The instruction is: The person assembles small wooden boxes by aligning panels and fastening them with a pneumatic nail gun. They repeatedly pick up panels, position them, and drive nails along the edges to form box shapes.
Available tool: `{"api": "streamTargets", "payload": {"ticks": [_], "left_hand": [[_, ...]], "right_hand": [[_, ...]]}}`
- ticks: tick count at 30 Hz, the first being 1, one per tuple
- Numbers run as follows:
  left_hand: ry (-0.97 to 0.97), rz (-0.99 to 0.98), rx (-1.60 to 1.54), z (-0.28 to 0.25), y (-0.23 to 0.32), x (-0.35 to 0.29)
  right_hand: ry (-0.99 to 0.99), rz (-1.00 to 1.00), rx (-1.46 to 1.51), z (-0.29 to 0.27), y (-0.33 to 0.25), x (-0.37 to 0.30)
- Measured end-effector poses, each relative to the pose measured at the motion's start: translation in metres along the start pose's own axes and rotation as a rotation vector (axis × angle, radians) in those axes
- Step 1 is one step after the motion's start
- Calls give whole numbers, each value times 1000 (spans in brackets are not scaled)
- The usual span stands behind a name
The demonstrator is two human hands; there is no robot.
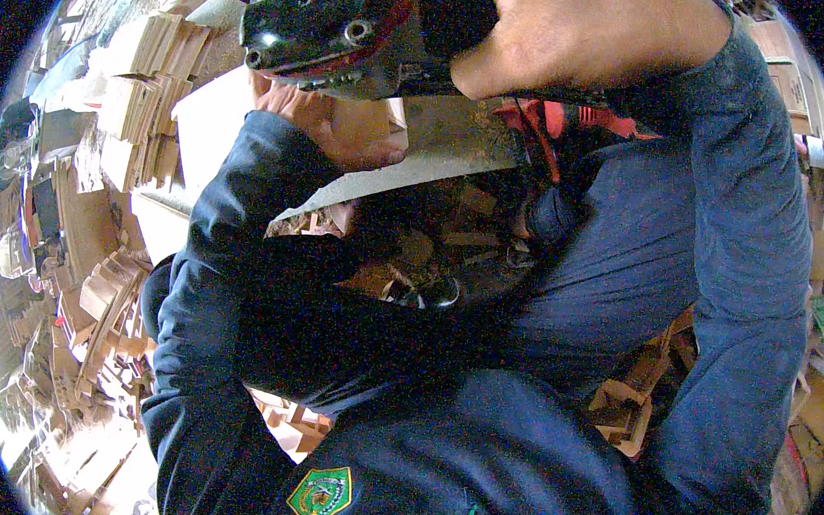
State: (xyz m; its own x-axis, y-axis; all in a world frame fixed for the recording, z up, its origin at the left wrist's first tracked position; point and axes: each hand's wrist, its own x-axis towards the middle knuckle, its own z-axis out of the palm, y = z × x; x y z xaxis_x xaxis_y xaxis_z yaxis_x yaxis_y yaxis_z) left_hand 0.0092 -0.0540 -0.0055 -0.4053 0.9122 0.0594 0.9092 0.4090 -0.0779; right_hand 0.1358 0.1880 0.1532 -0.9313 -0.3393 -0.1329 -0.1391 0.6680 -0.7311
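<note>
My right hand point(584, 39) is wrapped round the dark handle of a black nail gun point(329, 23). The tool's rounded, bolted head, with red trim, fills the top middle of the view and points left. Below and behind it, my left hand point(330, 125) is closed on a light wooden block point(376, 119) at the workbench point(440, 144). The nail gun covers part of that hand and most of the block, so I cannot tell whether the tool touches the wood.
A red tool point(568, 123) with a red strap or hose lies on the bench's right side. Stacked wooden pieces point(140, 91) stand at the far left. Wood offcuts point(108, 311) cover the floor at left, and more scraps point(628, 400) lie beside my right leg.
</note>
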Motion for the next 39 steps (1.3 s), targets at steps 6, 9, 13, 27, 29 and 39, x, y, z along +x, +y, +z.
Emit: {"api": "streamTargets", "payload": {"ticks": [6, 9, 13, 27, 29, 39], "left_hand": [[1, 5, 9, 2, 1, 4], [7, 3, 7, 6, 3, 11], [110, 14, -139, 19, 0, 24], [-496, -377, -150, -25, -102, 31], [-510, -412, -236, -17, -113, 32], [10, -257, 75, -18, -37, -5]], "right_hand": [[-49, -11, 24, -6, 8, 0], [-156, 129, 304, -27, 12, 2], [126, 364, 146, -29, 24, -20], [406, 443, -995, 84, 129, -12], [428, 356, -1169, 96, 129, -11], [476, 289, -667, 47, 116, -29]]}}
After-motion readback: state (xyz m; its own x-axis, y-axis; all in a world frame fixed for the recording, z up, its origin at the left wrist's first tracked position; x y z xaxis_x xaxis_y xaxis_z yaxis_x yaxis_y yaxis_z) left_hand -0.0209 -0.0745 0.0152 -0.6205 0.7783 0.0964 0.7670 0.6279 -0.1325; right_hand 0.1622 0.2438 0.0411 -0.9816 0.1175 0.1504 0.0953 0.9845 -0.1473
